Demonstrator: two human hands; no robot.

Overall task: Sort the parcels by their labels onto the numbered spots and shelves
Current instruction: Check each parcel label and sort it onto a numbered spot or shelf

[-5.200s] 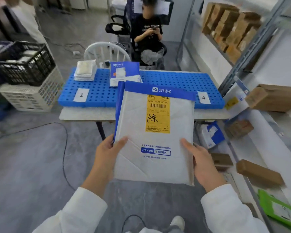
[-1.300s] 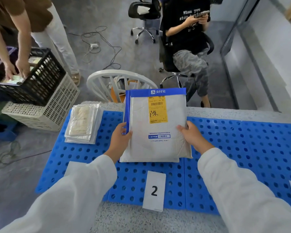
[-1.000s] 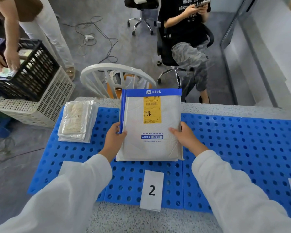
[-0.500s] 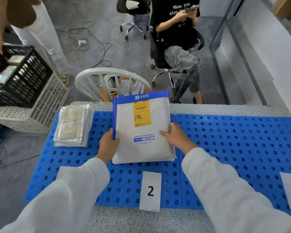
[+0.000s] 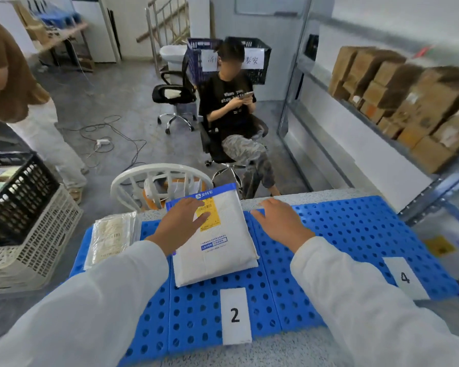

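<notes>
Behind the card marked "2" [image 5: 235, 315], toward the far edge of the tabletop [image 5: 276, 350], a white padded mailer [image 5: 220, 250] lay flat on the blue perforated mat [image 5: 342, 234]. It appeared to rest on a second mailer of the same kind, whose edge showed beneath it. The left hand [image 5: 180, 223] lay over the mailer's upper part, its fingers [image 5: 200, 217] straight and slightly spread across the yellow label [image 5: 210, 223], gripping nothing. The right hand [image 5: 278, 221] was just beside the mailer's right edge, above the mat, fingers loosely spread and holding nothing; whether it touched the mat could not be told.

Step in hand, as judged: the parcel was set down at spot 2 and let go. The next move would call for lifting both hands clear without dragging the mailer, then taking another parcel and reading its label.

Legible writing: "支付宝" in white on the mailer's blue top strip, and a barcode on the yellow label. The blue-boxed print lower down was too small to read. A card marked "4" [image 5: 406, 278] lay near the right edge. A stack of clear-bagged parcels [image 5: 112, 234] lay at the left edge.
</notes>
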